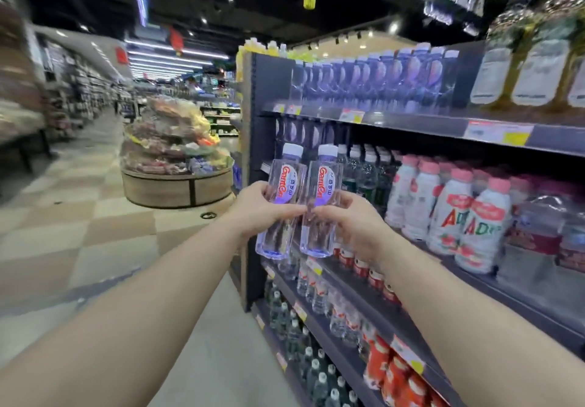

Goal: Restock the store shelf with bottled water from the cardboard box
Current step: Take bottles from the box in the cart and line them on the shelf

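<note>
head view: left hand (pixel 259 208) has its fingers curled round the middle of the left water bottle (pixel 280 207), and right hand (pixel 351 219) grips the right water bottle (pixel 323 204) the same way. both bottles are upright, side by side and touching or nearly so, held in the air in front of the end of the store shelf (pixel 411 121), not yet set down on any tier. white caps on, red-lettered labels face the camera. the shelving already carries a lot: a row of clear bottles on the upper tier (pixel 373 80), small clear bottles with white caps (pixel 364 169) at the level behind the held pair, pink-capped milky drink bottles (pixel 456 213) to the right, more water and red-labelled bottles on the lower tiers (pixel 319 292). the cardboard box is not in view, so cannot tell how many bottles are left in it. judgement: mid-task, one pair in transit toward the shelf; placing these two is still to do, likely into the spot at the near end of the mid tier, though the exact gap is hidden behind the bottles. a round display stand (pixel 177 172) sits in the aisle, well apart.
</note>
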Tool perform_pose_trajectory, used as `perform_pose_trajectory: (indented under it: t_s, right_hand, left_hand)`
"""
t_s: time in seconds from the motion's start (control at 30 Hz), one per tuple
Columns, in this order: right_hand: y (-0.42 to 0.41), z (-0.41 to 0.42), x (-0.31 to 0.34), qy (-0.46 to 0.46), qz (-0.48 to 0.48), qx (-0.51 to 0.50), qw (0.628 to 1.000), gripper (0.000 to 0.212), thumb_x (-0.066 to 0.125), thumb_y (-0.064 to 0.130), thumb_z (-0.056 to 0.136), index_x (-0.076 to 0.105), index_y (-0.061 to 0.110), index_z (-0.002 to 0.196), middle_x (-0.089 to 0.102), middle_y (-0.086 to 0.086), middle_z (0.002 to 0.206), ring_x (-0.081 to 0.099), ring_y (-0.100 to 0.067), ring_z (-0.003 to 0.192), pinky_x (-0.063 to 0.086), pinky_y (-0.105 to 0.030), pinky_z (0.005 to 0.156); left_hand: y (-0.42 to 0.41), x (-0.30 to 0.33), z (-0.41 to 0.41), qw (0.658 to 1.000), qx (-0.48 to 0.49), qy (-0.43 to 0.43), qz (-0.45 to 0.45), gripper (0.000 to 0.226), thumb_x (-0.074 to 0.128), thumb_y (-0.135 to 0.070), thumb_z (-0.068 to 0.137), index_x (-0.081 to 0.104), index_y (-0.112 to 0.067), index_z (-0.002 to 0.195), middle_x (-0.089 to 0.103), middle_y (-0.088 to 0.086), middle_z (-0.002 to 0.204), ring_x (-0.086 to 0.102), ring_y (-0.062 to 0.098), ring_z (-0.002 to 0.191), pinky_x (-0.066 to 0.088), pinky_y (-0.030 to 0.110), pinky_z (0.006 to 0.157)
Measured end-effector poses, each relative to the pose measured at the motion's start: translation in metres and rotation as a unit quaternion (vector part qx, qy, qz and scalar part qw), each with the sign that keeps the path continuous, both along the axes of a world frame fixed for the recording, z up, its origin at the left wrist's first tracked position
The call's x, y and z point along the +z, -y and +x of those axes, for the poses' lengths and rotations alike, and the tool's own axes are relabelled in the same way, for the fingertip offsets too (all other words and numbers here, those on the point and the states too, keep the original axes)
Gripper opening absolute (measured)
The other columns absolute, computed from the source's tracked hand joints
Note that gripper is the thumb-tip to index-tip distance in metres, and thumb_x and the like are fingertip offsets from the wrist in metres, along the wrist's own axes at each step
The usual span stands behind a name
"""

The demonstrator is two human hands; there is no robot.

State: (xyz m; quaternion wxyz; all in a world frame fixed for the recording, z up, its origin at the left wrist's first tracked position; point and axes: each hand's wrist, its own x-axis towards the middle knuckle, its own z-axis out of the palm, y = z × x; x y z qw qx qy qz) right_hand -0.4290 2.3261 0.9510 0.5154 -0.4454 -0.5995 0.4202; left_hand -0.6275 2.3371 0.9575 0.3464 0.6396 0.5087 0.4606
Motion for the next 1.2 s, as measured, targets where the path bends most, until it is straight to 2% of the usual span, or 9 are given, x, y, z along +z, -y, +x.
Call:
perform_pose_trajectory:
  t_s: [0.1, 0.17, 0.23, 0.43, 0.57, 0.7, 0.87, 1.07, 1.2]
  right_hand:
    - [-0.059, -0.033, 0.01, 0.019, 0.005, 0.013, 1.0, 0.029, 0.076, 0.009, 0.078, 0.068, 0.015, 0.104, 0.076, 0.002, 0.091, 0.072, -0.015, 0.086, 0.052, -0.028, 0.069]
    - [-0.097, -0.055, 0.014, 0.024, 0.013, 0.011, 1.0, 0.022, 0.077, 0.012, 0.077, 0.071, 0.023, 0.095, 0.075, 0.009, 0.085, 0.069, -0.011, 0.082, 0.047, -0.023, 0.061]
    - [-0.136, -0.078, 0.017, 0.033, 0.031, 0.006, 0.999, 0.019, 0.078, 0.011, 0.076, 0.07, 0.028, 0.078, 0.075, 0.009, 0.08, 0.068, -0.013, 0.079, 0.044, -0.02, 0.057]
    - [-0.24, -0.138, 0.035, 0.016, 0.064, -0.036, 0.997, 0.02, 0.075, 0.009, 0.078, 0.072, 0.021, 0.094, 0.076, -0.001, 0.092, 0.069, -0.017, 0.085, 0.051, -0.045, 0.085]
    - [-0.294, -0.156, 0.05, -0.002, 0.073, -0.105, 0.992, 0.017, 0.078, 0.012, 0.076, 0.071, 0.027, 0.08, 0.075, 0.013, 0.081, 0.069, 0.0, 0.074, 0.05, -0.016, 0.061]
    - [-0.339, -0.147, 0.068, 0.014, 0.056, -0.168, 0.984, 0.024, 0.08, 0.019, 0.075, 0.064, 0.024, 0.092, 0.072, 0.007, 0.086, 0.067, -0.01, 0.08, 0.045, -0.026, 0.067]
    - [-0.393, -0.126, 0.087, 0.034, 0.072, -0.2, 0.976, 0.024, 0.079, 0.018, 0.077, 0.07, 0.019, 0.099, 0.074, 0.002, 0.092, 0.065, -0.015, 0.083, 0.048, -0.028, 0.068]
    - [-0.476, -0.107, 0.124, 0.046, 0.126, -0.218, 0.967, 0.037, 0.08, 0.018, 0.077, 0.058, 0.025, 0.107, 0.076, 0.006, 0.086, 0.071, -0.01, 0.078, 0.053, -0.028, 0.062]
    - [-0.529, -0.094, 0.154, 0.08, 0.133, -0.229, 0.961, 0.07, 0.085, 0.027, 0.071, 0.048, 0.024, 0.129, 0.072, -0.003, 0.106, 0.072, -0.016, 0.089, 0.05, -0.029, 0.062]
  left_hand:
    - [-0.057, 0.006, -0.03, 1.0, 0.012, 0.011, 0.0, 0.055, 0.091, -0.045, 0.056, 0.06, -0.029, 0.098, 0.067, -0.012, 0.101, 0.065, -0.004, 0.086, 0.052, 0.016, 0.071]
    - [-0.095, 0.011, -0.051, 1.0, 0.016, 0.011, 0.003, 0.09, 0.089, -0.054, 0.045, 0.058, -0.016, 0.121, 0.066, 0.0, 0.118, 0.064, 0.016, 0.106, 0.053, 0.037, 0.094]
    - [-0.137, 0.015, -0.073, 1.0, 0.008, 0.018, 0.006, 0.11, 0.086, -0.059, 0.033, 0.055, -0.013, 0.128, 0.065, 0.003, 0.122, 0.064, 0.022, 0.11, 0.051, 0.045, 0.098]
    - [-0.265, 0.042, -0.135, 0.998, -0.051, 0.024, 0.021, 0.132, 0.087, -0.07, 0.025, 0.048, -0.014, 0.138, 0.061, 0.007, 0.134, 0.061, 0.028, 0.118, 0.048, 0.05, 0.101]
    - [-0.343, 0.06, -0.15, 0.992, -0.115, 0.048, 0.014, 0.109, 0.094, -0.055, 0.036, 0.055, -0.012, 0.128, 0.067, 0.008, 0.124, 0.068, 0.027, 0.107, 0.054, 0.044, 0.094]
    - [-0.414, 0.07, -0.142, 0.98, -0.172, 0.097, 0.021, 0.078, 0.094, -0.029, 0.058, 0.058, -0.007, 0.124, 0.069, 0.01, 0.116, 0.075, 0.015, 0.082, 0.058, 0.023, 0.063]
    - [-0.489, 0.081, -0.116, 0.964, -0.236, 0.119, 0.017, 0.084, 0.091, -0.021, 0.066, 0.049, 0.0, 0.135, 0.065, 0.014, 0.122, 0.075, 0.021, 0.084, 0.06, 0.031, 0.073]
    - [-0.565, 0.111, -0.089, 0.962, -0.246, 0.111, 0.041, 0.08, 0.091, -0.023, 0.065, 0.053, 0.0, 0.131, 0.071, 0.01, 0.113, 0.075, 0.015, 0.076, 0.055, 0.019, 0.058]
    - [-0.613, 0.139, -0.082, 0.961, -0.249, 0.102, 0.066, 0.087, 0.092, -0.034, 0.062, 0.049, -0.01, 0.134, 0.069, 0.003, 0.118, 0.075, 0.013, 0.074, 0.055, 0.024, 0.061]
